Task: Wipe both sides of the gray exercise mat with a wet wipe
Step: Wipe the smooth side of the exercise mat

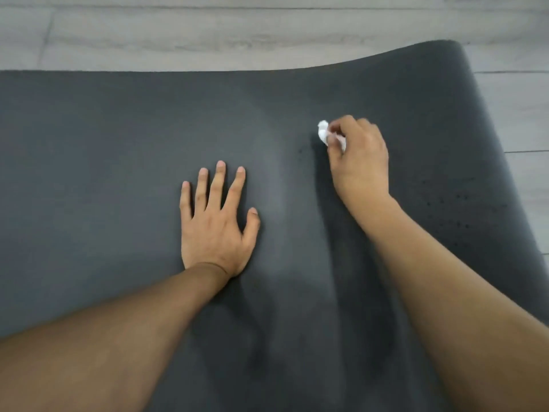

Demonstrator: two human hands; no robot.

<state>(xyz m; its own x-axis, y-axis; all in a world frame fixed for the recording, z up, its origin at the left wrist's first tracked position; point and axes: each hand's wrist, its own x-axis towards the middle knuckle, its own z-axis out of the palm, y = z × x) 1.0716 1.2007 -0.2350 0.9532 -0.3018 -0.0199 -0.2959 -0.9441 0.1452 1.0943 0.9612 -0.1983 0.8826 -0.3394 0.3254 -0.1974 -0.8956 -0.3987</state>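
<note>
Dark gray foam exercise mat spread on pale gray wood-plank floor, far right corner curled up. Left hand flat on mat near the middle. Right hand to the right and farther away, pinching small crumpled white wet wipe against mat.

The left hand lies flat, palm down, fingers straight and spread, thumb angled out to the right. Its bare forearm runs back toward the lower left. The right hand sits farther forward and to the right, knuckles up, fingers curled and pinching a crumpled white wet wipe at the fingertips. Its bare forearm stretches back to the lower right.
</note>
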